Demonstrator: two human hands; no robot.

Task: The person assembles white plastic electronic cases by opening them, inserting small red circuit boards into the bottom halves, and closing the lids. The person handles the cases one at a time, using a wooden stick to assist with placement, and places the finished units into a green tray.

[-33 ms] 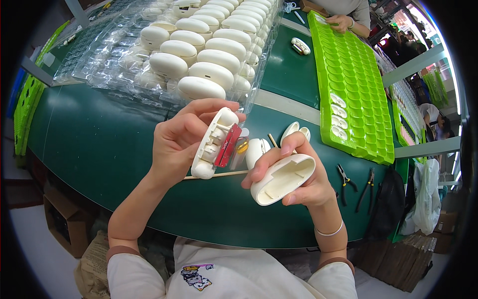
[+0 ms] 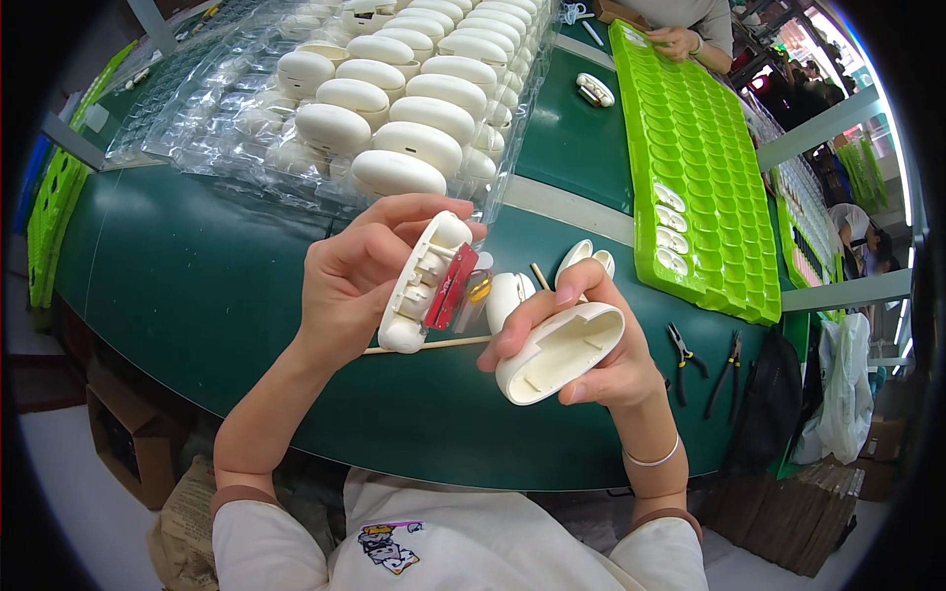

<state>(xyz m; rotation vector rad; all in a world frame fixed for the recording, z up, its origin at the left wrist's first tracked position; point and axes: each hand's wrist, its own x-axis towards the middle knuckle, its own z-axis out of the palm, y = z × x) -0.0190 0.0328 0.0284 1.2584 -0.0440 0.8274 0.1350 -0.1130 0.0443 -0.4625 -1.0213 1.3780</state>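
My left hand is closed on the white inner frame of an earbud charging case, holding it tilted over the table. A red circuit board sits along its right side, with a yellowish coil-like part beside it. My right hand grips a hollow white oval case shell, its opening turned up toward me. The shell and frame are apart. Behind my right fingers, partly hidden, a white case and an opened white piece rest on the green table.
Many white cases stand in rows on clear plastic at the back. A bright green tray holds several white pieces. Two pliers lie at right. A thin wooden stick lies below my hands. Another person's hand touches the tray's far end.
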